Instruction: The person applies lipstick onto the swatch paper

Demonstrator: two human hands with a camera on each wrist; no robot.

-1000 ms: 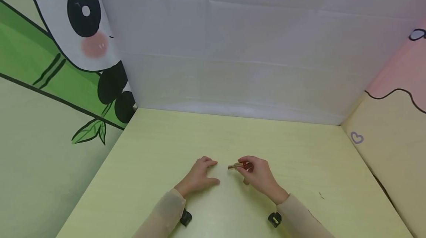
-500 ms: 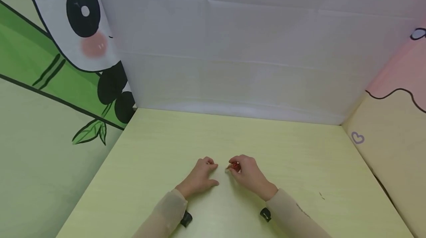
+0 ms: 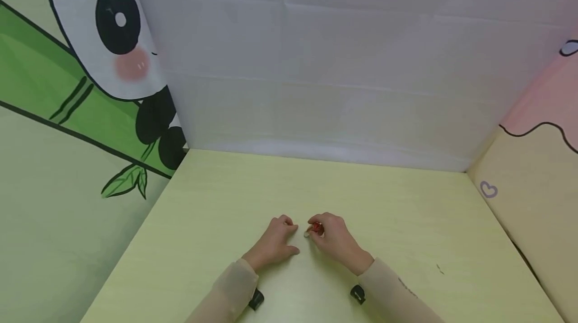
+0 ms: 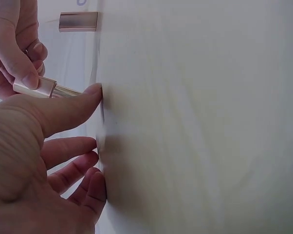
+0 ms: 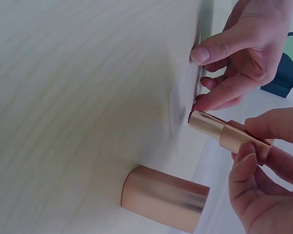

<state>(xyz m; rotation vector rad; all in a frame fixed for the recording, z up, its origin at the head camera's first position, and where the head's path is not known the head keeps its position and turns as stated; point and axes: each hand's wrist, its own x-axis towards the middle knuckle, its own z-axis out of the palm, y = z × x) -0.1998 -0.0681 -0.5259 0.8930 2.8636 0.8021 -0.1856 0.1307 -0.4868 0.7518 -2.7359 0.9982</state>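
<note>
My right hand (image 3: 335,237) pinches a rose-gold lipstick tube (image 5: 229,134) by its base, between thumb and fingers. The narrower gold end, with a dark red edge at its tip, slants toward the tabletop and lies close to my left fingertips in the right wrist view. My left hand (image 3: 273,243) rests its fingertips on the table, thumb and fingers spread apart, holding no object. A rose-gold lipstick cap (image 5: 166,197) stands on the table near my right hand; in the head view that hand hides it.
The pale yellow table (image 3: 384,202) meets a white back wall (image 3: 316,52). A panda-and-bamboo printed panel (image 3: 113,87) rises at the left, a pink-and-cream one (image 3: 533,202) at the right. A small dark mark (image 3: 440,269) lies right of the hands.
My right hand has moved left toward the left hand, and the lipstick's narrow end has tipped down toward the table. The left hand has stayed nearly still.
</note>
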